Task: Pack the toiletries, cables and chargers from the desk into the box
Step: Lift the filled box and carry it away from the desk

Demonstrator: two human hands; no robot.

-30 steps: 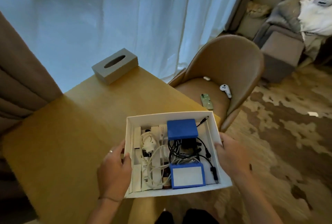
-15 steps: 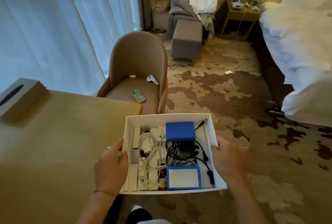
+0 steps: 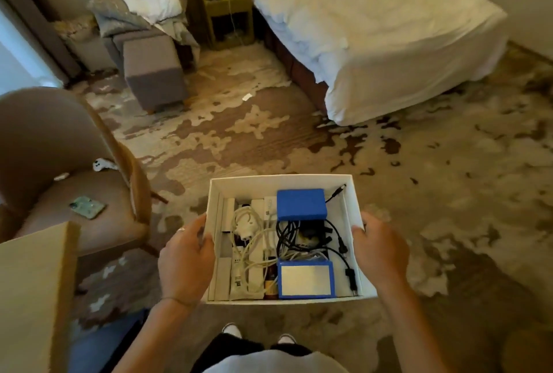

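Two hands carrying open box (image 3: 356, 199) over carpet, clear of tabletop (image 3: 33, 289) — left hand (image 3: 185, 256) and right hand (image 3: 380, 253) gripping side walls. Tilting risks spilling blue packs (image 3: 300, 204), then black cables (image 3: 302, 235), white charger (image 3: 246, 224) — no lid.

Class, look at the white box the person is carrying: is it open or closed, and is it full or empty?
Open and nearly full. The white box has no lid; inside show white cables, black cables and two blue cases. Left hand and right hand grip its sides.
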